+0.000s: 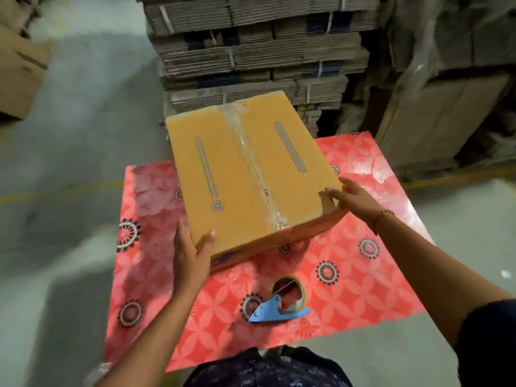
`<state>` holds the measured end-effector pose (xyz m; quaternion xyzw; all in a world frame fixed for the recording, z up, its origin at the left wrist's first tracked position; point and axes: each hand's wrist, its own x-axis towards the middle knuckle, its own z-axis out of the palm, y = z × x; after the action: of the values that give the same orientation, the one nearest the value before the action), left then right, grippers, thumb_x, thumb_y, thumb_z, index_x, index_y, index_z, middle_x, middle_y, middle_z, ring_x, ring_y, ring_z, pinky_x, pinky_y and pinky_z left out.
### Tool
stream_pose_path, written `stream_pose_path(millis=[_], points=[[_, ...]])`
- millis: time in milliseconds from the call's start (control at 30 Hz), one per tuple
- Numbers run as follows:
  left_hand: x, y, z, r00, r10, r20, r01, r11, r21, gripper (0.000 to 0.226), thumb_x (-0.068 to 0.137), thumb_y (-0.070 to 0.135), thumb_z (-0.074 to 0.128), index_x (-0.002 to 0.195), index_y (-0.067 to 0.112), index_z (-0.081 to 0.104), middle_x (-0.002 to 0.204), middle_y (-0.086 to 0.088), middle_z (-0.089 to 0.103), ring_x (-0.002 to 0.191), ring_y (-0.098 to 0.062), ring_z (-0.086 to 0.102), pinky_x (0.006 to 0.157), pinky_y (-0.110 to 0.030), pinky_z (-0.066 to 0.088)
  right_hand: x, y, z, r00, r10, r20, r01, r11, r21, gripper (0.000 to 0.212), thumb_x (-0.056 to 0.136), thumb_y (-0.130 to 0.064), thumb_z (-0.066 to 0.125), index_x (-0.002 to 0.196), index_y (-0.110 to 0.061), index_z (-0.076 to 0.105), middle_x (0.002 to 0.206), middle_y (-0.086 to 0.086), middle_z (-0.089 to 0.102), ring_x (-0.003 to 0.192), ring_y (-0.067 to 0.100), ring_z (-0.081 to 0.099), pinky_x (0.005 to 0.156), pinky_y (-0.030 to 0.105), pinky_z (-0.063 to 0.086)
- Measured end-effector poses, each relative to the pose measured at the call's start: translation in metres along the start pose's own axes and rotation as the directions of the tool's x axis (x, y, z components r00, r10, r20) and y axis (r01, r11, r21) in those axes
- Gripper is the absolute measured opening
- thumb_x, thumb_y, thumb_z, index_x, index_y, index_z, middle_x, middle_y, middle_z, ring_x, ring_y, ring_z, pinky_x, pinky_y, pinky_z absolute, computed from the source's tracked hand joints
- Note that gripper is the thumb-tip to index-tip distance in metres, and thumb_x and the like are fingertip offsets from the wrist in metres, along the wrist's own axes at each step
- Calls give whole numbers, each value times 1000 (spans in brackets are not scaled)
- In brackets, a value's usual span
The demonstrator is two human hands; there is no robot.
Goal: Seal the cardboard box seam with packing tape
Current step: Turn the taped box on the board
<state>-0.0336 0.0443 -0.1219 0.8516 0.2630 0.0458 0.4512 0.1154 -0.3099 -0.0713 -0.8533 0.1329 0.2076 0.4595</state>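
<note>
Closest to me, my worktop (349, 297) wears a pink flowered covering, with grey concrete floor (83, 113) around it. The tape dispenser (282, 303) lies near my edge, blue with a roll in it. Beyond it sits the cardboard box (245, 174), closed, clear tape (251, 157) along its centre seam. My left hand (190, 255) cups its near left corner, my right hand (351, 199) its right corner, fingers spread flat against it. Behind stands bundled flat cardboard (251, 51).

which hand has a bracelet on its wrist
The right hand, resting on the box's near right corner; the left hand at the near left corner has a bare wrist.
</note>
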Motion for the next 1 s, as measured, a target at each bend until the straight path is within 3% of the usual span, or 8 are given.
stream_pose_path(millis=[67, 133, 200, 400, 500, 700, 833, 1000], points=[[-1, 6, 6, 989, -147, 18, 148, 983, -106, 94, 86, 60, 63, 159, 16, 24, 161, -12, 39, 147, -29, 39, 119, -44, 33, 2, -1, 1, 996, 24, 89, -31, 997, 74, 41, 94, -42, 66, 131, -31, 53, 121, 1, 65, 88, 13, 60, 78, 30, 54], [-2, 14, 12, 972, -236, -17, 231, 960, -157, 88, 89, 57, 65, 158, 18, 26, 159, -9, 41, 145, -29, 41, 117, -41, 34, 2, 2, 2, 990, 65, 128, -84, 985, 148, 36, 91, -46, 67, 123, -39, 52, 112, -7, 65, 91, 12, 59, 91, 47, 55], [-1, 17, 15, 962, -267, -55, 254, 951, -177, 86, 88, 55, 67, 157, 19, 29, 158, -9, 43, 143, -30, 43, 114, -41, 36, 1, 6, 6, 991, 62, 122, -86, 976, 198, 37, 91, -43, 68, 125, -37, 53, 108, -8, 66, 91, 14, 61, 95, 54, 53], [3, 5, -5, 957, -273, -102, 245, 943, -224, 69, 86, 45, 75, 146, 25, 47, 139, -2, 63, 124, -22, 59, 99, -34, 46, -27, 16, 35, 997, -17, 71, -4, 956, 292, 27, 96, -33, 65, 121, -30, 56, 104, -3, 70, 76, 19, 65, 69, 39, 51], [8, -11, -29, 961, -258, -98, 223, 935, -276, 60, 81, 45, 79, 135, 27, 58, 123, 6, 69, 113, -16, 65, 95, -32, 49, -37, 15, 58, 998, -39, 58, 20, 954, 299, 27, 94, -37, 67, 119, -37, 57, 108, -4, 73, 80, 17, 69, 63, 32, 53], [39, -62, -89, 960, -255, -117, 222, 946, -236, 91, 63, 69, 77, 141, 27, 54, 127, 4, 71, 118, -16, 67, 108, -44, 50, -49, -4, 117, 996, -58, 67, 36, 956, 291, 49, 80, -55, 70, 126, -42, 58, 115, -3, 75, 87, 19, 70, 70, 34, 49], [45, -66, -119, 967, -234, -98, 201, 942, -270, 75, 73, 55, 78, 137, 22, 57, 125, 1, 72, 115, -18, 69, 105, -41, 52, -53, -20, 145, 995, -78, 58, 59, 958, 280, 58, 77, -59, 68, 131, -40, 56, 117, -5, 75, 91, 21, 73, 67, 31, 49], [47, -76, -129, 968, -238, -86, 205, 937, -283, 48, 86, 33, 77, 130, 22, 61, 115, 3, 73, 103, -14, 70, 98, -35, 52, -60, -31, 165, 993, -88, 76, 66, 965, 254, 42, 92, -46, 65, 132, -38, 54, 118, -2, 74, 77, 12, 66, 57, 23, 43]])
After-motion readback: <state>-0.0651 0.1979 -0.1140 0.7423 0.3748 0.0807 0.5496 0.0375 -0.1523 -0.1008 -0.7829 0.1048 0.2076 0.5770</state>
